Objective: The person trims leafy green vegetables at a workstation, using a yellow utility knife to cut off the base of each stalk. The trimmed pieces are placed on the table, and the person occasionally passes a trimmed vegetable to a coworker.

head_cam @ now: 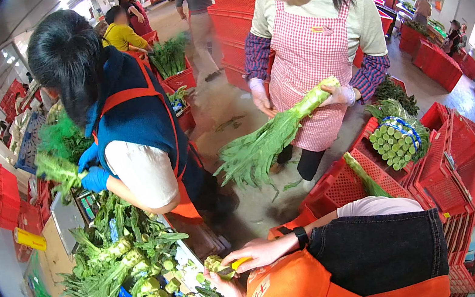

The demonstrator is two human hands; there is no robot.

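Observation:
My right hand [255, 255], with a black band on its wrist, grips the yellow handle of a knife [241, 263]. The dark blade lies against the stem end of a stem lettuce [214, 262]. Around that stem my left hand [226, 284] is closed, lower in the view and partly hidden by the stem. Just left of both hands, a heap of leafy stem lettuces [149, 284] covers the table, some bound with blue tape. Cut stem pieces [172, 285] lie at the heap's right side. An orange apron covers my front.
A co-worker in blue gloves [95, 179] handles greens beside a scale [69, 224]. Opposite, a co-worker in a checked apron [308, 64] holds a long stem lettuce [281, 132]. Red crates [339, 184] stand at right, one bearing a taped bundle [395, 143].

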